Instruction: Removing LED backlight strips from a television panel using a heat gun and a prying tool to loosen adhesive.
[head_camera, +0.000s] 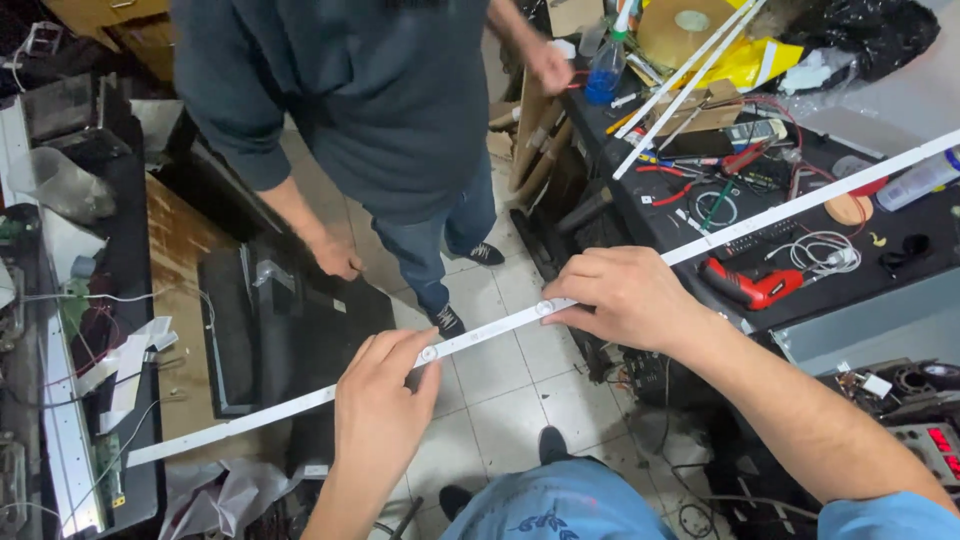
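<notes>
Diagonally across the view runs the long white LED strip (490, 330), which I hold in both hands above the tiled floor (490, 385). Its long axis rises from the lower left, over the dark flat panel (290, 340) lying on the floor, to the upper right, where its far end passes over the black workbench (700, 215).

My left hand (385, 400) grips the strip from below, thumb and fingers closed narrowly about it, with the thumb tip just beside a small round lens (428, 353) on its face. My right hand (625, 295) is curled over the strip from above, farther up its axis, fingers folded tight around it; a second lens (545, 309) shows just beside these fingers, on the side toward my left hand. Between the two hands a short span of strip lies bare. Both hands sit near the strip's middle, so a long free length extends beyond each: the lower-left end well apart from my left hand, the upper-right end well apart from my right.

Relative to the strip, another person in a dark sweater (370, 100) stands on the far side, one hand (338, 258) hanging near the panel. A red cordless tool (748, 287) lies on the workbench just below the strip's upper span, beside a coil of white cable (825, 252); spare white strips (690, 85) lean farther back.
</notes>
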